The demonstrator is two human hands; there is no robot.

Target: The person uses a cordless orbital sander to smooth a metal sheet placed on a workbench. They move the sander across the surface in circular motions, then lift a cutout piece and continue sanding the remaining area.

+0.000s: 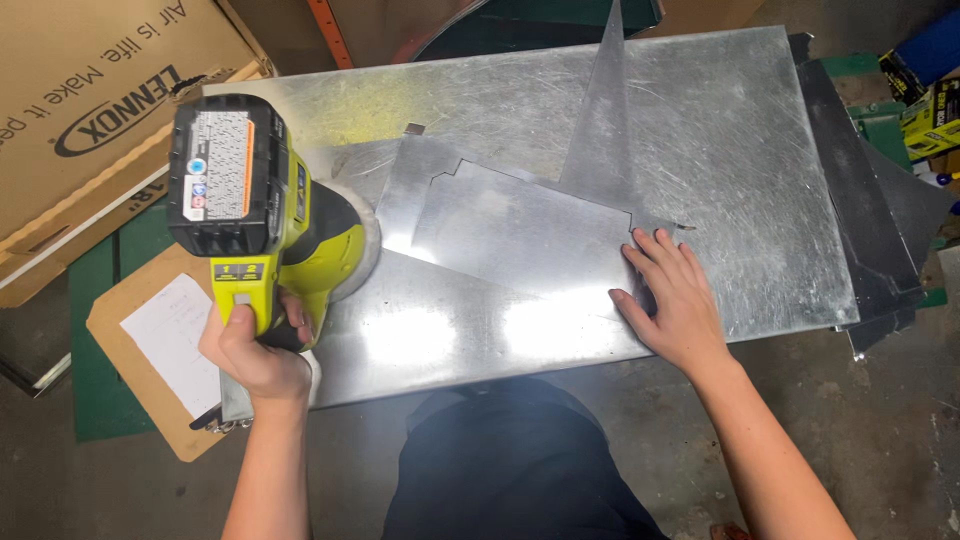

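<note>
Two hands at work: both are mine, seen from above over a sheet-metal bench.
Left hand (255, 350): clamped around the handle of a lime-green cordless polisher (270, 215), thumb on top, fingers wrapped underneath.
Polisher: tilted toward me, its black battery pack (225, 170) facing the camera; the white round pad (368, 250) under its head meets the metal at the left end of the bench (how firmly it presses, I cannot tell).
Right hand (672, 295): flat and spread, fingers apart, palm down on the right end of a notched sheet-metal piece (520, 235), gripping nothing.
Notched piece: lies near the middle of the bench, between the pad and my right hand, its stepped upper edge toward the far side.
Under it: a shinier strip of sheet metal (450, 330) runs along the near edge, glaring with two bright patches of light.
Bench top: a large scratched galvanized sheet (740, 150) carries all of it; a narrow pointed offcut (605, 110) lies on it beyond the notched piece, tip away from me.
Left of the bench: a cardboard box (90, 90) at the far corner, and lower down a brown clipboard (150, 340) with white paper, just beside my left wrist.
Right edge: dark metal sheets (880, 230) stick out from beneath the bench top.
</note>
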